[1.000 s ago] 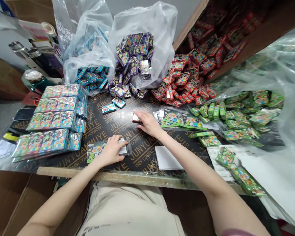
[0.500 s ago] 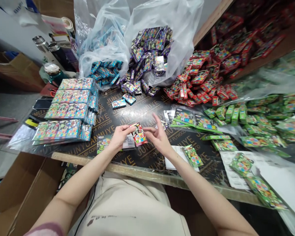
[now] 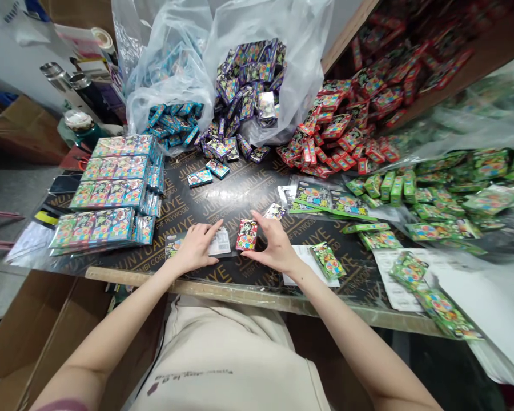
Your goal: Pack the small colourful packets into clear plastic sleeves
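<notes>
Red box (image 3: pixel 247 235): near the middle of the tabletop (image 3: pixel 223 208), a bit closer to the near edge than the far one, printed face up, long side running away from us. Our right hand (image 3: pixel 274 242) has it pinched end to end, thumb at the near end, index at the far end. Can't tell if its underside touches the tabletop.

Our left hand (image 3: pixel 196 248) is palm down, fingers spread, lying on a flat pack (image 3: pixel 221 244) near the near edge. Looks like pressing, not gripping. Barcode panel sticks out on the side facing the box; gap between the two.

Handling, our read: box is light, thin card, stiff enough for a pinch but will dent or crush if we squeeze the broad faces. Printed face looks glossy, so expect some slip. Best hold is the short ends or narrow sides, fingertips only. Flat pack looks filmy and floppy; hold it flat by a margin, or it'll skid.

Around: small printed box (image 3: pixel 274 211) just beyond the right fingertips, green packet (image 3: pixel 328 260) on white paper (image 3: pixel 292 281) near the near edge, stacked packs (image 3: pixel 111 188) towards the left edge, red pile (image 3: pixel 338 131) at the far right.
</notes>
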Available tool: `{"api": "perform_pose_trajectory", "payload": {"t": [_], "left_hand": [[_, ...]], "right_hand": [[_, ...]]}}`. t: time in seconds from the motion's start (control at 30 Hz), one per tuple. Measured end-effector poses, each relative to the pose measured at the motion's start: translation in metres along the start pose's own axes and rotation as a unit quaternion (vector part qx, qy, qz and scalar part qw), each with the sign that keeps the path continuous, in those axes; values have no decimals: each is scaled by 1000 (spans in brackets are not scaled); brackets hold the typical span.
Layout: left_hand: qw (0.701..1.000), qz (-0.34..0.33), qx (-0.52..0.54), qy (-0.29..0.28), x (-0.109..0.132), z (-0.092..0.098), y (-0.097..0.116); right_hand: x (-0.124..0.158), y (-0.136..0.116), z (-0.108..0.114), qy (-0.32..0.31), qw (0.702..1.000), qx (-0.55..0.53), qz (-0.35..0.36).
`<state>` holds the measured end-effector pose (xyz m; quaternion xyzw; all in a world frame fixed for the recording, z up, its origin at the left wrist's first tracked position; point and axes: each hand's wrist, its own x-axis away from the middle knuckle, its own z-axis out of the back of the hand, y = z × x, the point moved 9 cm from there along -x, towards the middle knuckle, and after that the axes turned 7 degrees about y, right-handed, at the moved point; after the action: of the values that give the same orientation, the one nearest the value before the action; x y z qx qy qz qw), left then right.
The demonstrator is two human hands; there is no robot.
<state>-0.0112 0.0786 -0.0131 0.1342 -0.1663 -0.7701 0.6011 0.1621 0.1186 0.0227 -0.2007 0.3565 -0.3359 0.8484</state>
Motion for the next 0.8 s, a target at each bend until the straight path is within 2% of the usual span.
{"api": "perform_pose_trajectory", "payload": {"t": [0.17,0.3,0.37,0.43,0.5,0.57,0.6,0.67,0.73,0.8], "left_hand": [[996,-23,62,58,1,8,8],[991,-52,111,58,0,10,16],[989,-51,117,75,-1,11,17],[987,-40,118,99,-3,13,16],[986,-42,118,107,-6,12,17],[986,-50,113,109,-9,10,20],[987,-53,108,111,-10,9,21],[988,-56,90,111,-11,6,22],[992,-57,59,96,-11,-1,22],[996,-60,19,69,-11,-11,22]], "right_hand": [[5,-6,-12,-23,999,-27,20],[5,-12,-14,-34,996,-83,27],[7,-13,-10,-1,998,-56,7],[11,-11,-6,35,998,-16,-46],[16,-10,-9,25,996,-9,-81],[18,-7,-7,-4,997,-6,-79],[18,1,3,9,996,14,-84],[17,38,50,106,979,104,-137],[24,90,111,211,921,230,-232],[31,143,161,233,855,341,-313]]}}
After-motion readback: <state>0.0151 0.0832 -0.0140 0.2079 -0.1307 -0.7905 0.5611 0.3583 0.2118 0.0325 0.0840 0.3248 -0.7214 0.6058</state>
